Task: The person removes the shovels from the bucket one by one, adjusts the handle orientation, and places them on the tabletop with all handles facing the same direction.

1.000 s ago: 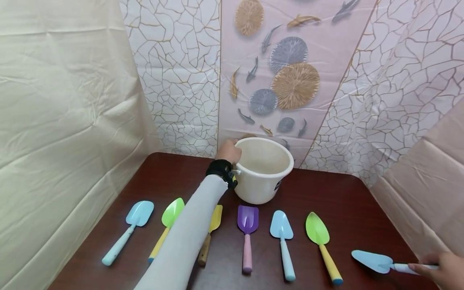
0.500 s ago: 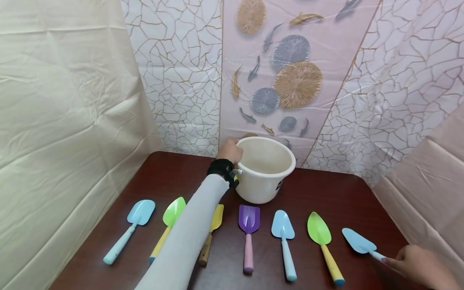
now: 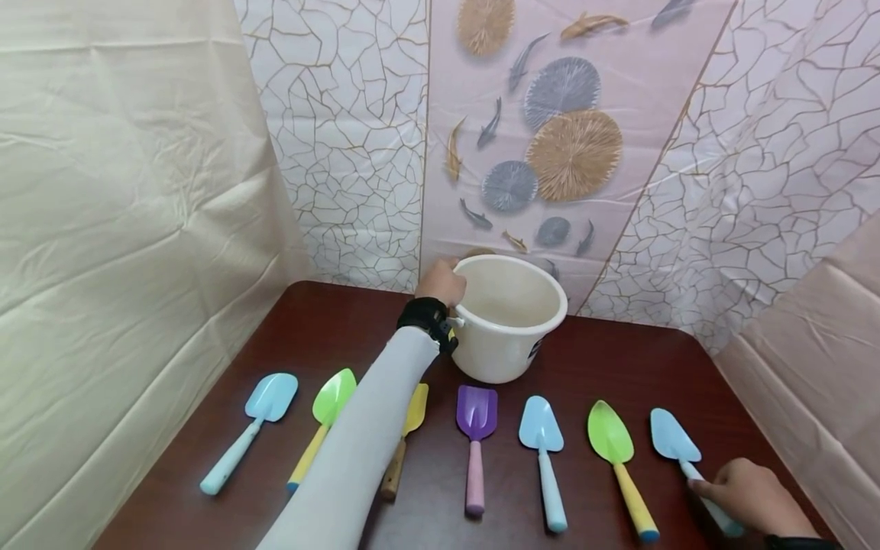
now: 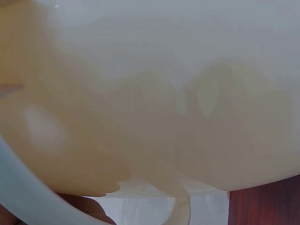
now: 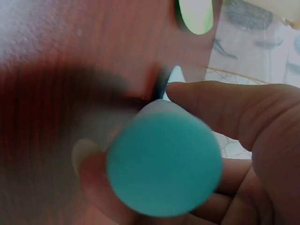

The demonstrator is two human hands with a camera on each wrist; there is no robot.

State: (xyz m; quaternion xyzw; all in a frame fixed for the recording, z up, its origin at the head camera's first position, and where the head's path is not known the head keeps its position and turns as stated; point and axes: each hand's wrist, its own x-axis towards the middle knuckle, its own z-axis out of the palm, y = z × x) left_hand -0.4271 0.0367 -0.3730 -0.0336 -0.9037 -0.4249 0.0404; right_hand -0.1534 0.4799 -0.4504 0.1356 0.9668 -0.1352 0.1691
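Observation:
My left hand (image 3: 441, 283) grips the left rim of a white plastic bucket (image 3: 495, 355) near the table's back. In the left wrist view the bucket's pale wall (image 4: 164, 117) fills most of the picture, with a few fingers (image 4: 91, 208) at the bottom edge. At the right, my right hand (image 3: 752, 493) holds a light blue trowel (image 3: 674, 435) by its handle, thumb along one side. Its blade points away from me, close over the table. From the right wrist, the rounded turquoise handle end (image 5: 164, 164) is seen between thumb and fingers.
Several trowels lie in a row on the dark red table (image 3: 584, 359): blue (image 3: 272, 396), green (image 3: 334, 393), yellow (image 3: 415, 412) partly behind my left sleeve, purple (image 3: 476, 412), blue (image 3: 541, 424) and green (image 3: 609, 431). Cloth walls (image 3: 137, 229) enclose the table's sides and back.
My right hand has come in from the right edge with the blue trowel, whose blade has swung from pointing left to pointing away. The left hand has stayed on the bucket rim.

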